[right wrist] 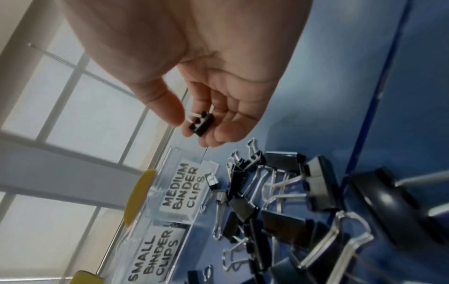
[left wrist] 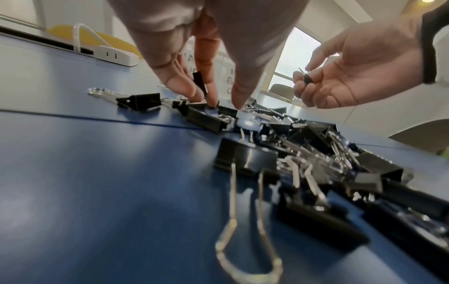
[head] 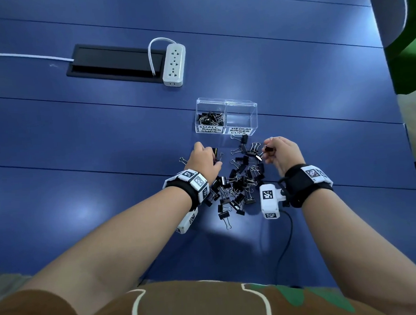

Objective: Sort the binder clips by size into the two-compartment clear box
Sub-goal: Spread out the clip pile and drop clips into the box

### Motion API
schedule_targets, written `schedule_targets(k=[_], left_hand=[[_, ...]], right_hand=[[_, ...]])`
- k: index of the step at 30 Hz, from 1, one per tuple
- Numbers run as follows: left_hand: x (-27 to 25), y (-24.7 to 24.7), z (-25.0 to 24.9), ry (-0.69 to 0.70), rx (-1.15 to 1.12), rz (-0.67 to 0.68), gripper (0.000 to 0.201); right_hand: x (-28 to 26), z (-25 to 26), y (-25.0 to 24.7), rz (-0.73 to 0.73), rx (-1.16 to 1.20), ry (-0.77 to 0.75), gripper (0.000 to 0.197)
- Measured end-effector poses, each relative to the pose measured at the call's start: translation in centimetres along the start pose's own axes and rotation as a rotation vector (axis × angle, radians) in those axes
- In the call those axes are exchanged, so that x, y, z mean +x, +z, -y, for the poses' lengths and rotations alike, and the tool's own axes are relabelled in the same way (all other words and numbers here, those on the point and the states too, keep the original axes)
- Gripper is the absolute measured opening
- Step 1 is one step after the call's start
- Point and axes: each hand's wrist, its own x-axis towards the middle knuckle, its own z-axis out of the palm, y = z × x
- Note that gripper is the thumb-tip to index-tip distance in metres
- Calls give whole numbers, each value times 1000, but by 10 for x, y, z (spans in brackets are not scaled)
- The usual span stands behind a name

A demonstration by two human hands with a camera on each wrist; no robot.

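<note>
A clear two-compartment box stands on the blue table beyond the hands. Its left side, labelled SMALL BINDER CLIPS, holds several small black clips. No clips show in the right side, labelled MEDIUM. A pile of black binder clips lies between my wrists. My left hand reaches down at the pile's left edge and holds a black clip between its fingers. My right hand hovers above the pile's right edge, pinching a small black clip.
A white power strip lies beside a black cable hatch at the far left. A black cable runs from my right wrist towards my body. The table's right edge is close, with a green seat beyond it.
</note>
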Motion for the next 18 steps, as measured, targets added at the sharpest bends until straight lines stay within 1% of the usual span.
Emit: schedule_targets(k=[2,3,5,7,8,10,12,14,15,18], left_hand=[[1,1,-2,-4,43,5,34],[2,1,-2,1,56,-1,36],[3,1,-3,18,79,-3,36],[3,0,-4,37,95,11,32],[3,0,-5,41,100,16,30],[3,-1,-5,41,103,18,27],[3,0,-4,39,94,18,24],[3,0,-3,42,70,20,21],[2,0,-3,48,57,21,19],[1,0,-1,60,21,38,11]], right_hand=[[2,-3,-1,3,-64,8,17],[3,-5,1,15,-164,-16,17],[2,-7,8,44,-470,-114,19],[0,-8,18,74,-791,-214,12],[-2,-8,24,94,-918,-242,10],[-6,-10,32,138,-1101,-282,13],[-10,-13,39,165,-1210,-300,19],[-11,-17,44,177,-1266,-294,28],[-12,-18,46,179,-1278,-295,29],[-14,-19,52,193,-1290,-323,22]])
